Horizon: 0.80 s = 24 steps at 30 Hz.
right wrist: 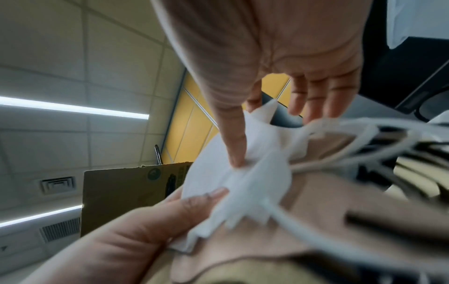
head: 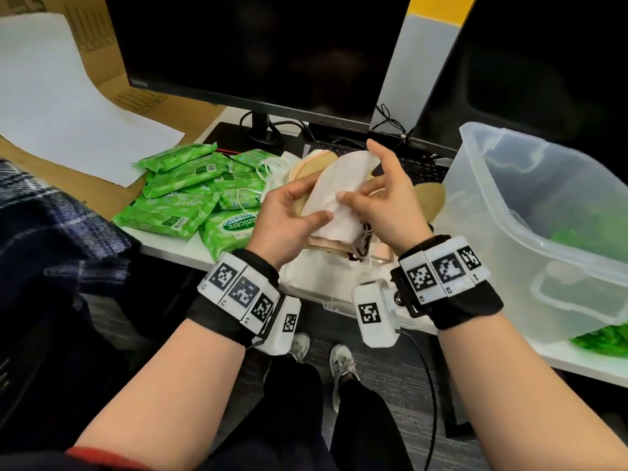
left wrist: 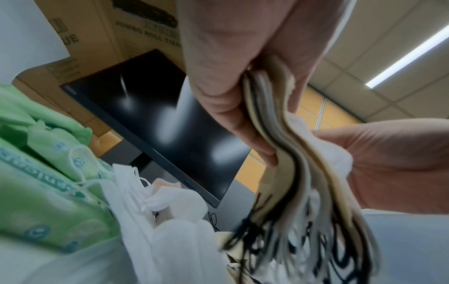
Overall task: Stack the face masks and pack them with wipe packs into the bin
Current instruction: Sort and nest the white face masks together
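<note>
Your left hand (head: 285, 220) grips the mask stack (head: 334, 212) above the desk edge, thumb on top, fingers curled beneath; your right hand (head: 384, 198) pinches the top white mask (head: 343, 183), other fingers spread apart; masks look light, floppy, loops prone to snag, so clamp mid-panel, not the straps; wipe packs (head: 190, 188) lie left, bin (head: 530, 212) right, more masks (head: 282, 164) behind

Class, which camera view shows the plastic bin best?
The head view: the translucent plastic bin stands at the desk's right, its rim, handle and green contents visible. The left wrist view shows none of it that I can identify; the right wrist view likewise.
</note>
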Each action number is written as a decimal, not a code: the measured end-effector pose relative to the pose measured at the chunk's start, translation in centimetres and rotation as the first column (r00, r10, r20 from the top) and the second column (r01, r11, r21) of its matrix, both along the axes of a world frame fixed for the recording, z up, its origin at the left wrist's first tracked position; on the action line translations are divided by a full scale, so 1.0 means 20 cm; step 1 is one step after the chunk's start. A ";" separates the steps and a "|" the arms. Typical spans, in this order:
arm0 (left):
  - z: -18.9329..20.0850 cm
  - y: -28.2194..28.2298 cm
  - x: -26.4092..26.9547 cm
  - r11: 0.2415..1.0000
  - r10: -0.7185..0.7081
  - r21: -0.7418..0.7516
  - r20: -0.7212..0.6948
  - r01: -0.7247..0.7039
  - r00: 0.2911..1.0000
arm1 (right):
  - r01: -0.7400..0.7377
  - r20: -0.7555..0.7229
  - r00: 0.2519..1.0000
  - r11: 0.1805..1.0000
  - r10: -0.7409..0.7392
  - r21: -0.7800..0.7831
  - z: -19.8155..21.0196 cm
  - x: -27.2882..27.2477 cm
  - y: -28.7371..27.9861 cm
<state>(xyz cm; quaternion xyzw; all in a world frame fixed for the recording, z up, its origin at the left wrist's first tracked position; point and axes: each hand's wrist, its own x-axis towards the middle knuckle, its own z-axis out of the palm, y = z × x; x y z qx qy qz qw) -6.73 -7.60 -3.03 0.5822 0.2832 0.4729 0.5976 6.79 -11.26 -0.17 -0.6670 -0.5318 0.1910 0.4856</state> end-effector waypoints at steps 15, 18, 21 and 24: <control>-0.03 0.08 -0.04 0.998 0.048 -0.026 -0.081 -0.050 0.996 | -0.093 0.143 0.987 0.984 0.071 0.150 0.01 0.04 -0.02; -0.02 0.09 -0.03 0.995 0.062 -0.068 -0.087 -0.068 0.994 | -0.131 0.142 0.983 0.984 0.113 0.121 0.00 0.05 -0.01; -0.01 0.09 -0.04 0.989 0.098 -0.102 -0.051 -0.103 0.994 | -0.116 0.157 0.982 0.991 0.103 0.074 -0.01 0.04 0.00; -0.01 0.11 -0.07 0.980 0.161 -0.115 -0.047 -0.165 0.986 | -0.023 0.130 0.991 0.996 0.011 0.090 0.01 0.07 0.00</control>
